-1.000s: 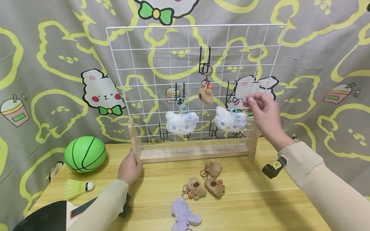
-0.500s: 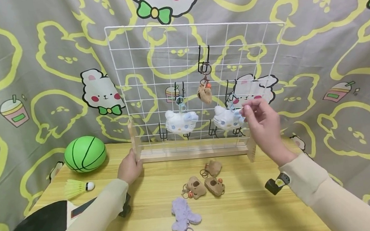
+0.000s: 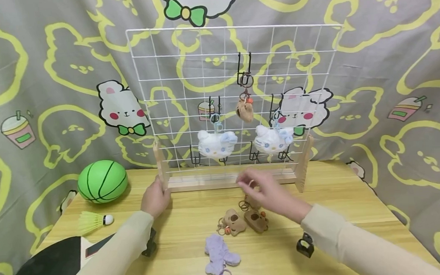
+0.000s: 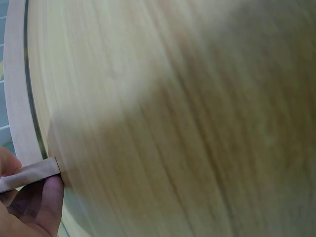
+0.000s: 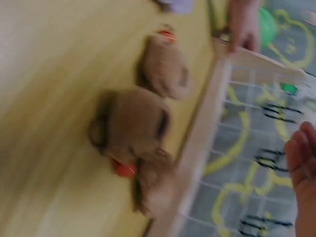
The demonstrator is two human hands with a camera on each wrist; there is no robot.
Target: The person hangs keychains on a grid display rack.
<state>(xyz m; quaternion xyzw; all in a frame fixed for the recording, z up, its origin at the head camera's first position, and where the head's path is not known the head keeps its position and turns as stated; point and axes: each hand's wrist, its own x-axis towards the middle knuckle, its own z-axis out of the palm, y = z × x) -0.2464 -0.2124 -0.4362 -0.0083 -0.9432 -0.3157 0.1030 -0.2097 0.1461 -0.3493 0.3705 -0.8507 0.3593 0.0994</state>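
Note:
My left hand (image 3: 155, 198) grips the wooden end support (image 3: 161, 167) of a white wire grid rack; in the left wrist view, thumb and fingers pinch its foot (image 4: 34, 174). Over the table hovers my right hand (image 3: 270, 195), fingers loosely bent and holding nothing. It partly covers one brown plush keychain (image 3: 253, 200). Two more brown plush keychains, one on the left (image 3: 234, 221) and one on the right (image 3: 255, 221), lie just in front. On the rack's hooks hang two white cat-face plush keychains, left (image 3: 217, 145) and right (image 3: 274, 139), with a brown plush keychain (image 3: 245, 110) higher up.
A purple plush keychain (image 3: 220, 256) lies nearer the front. To the left are a green ball (image 3: 102, 181), a yellow shuttlecock (image 3: 94, 221) and a rounded black-and-white object (image 3: 45, 269). Several black hooks (image 3: 253, 152) sit low on the grid. A patterned curtain (image 3: 372, 71) hangs behind.
My right hand has left the right cat-face keychain, which stays hanging, and moved down and left over the brown plush keychains. My left hand keeps its grip on the rack.

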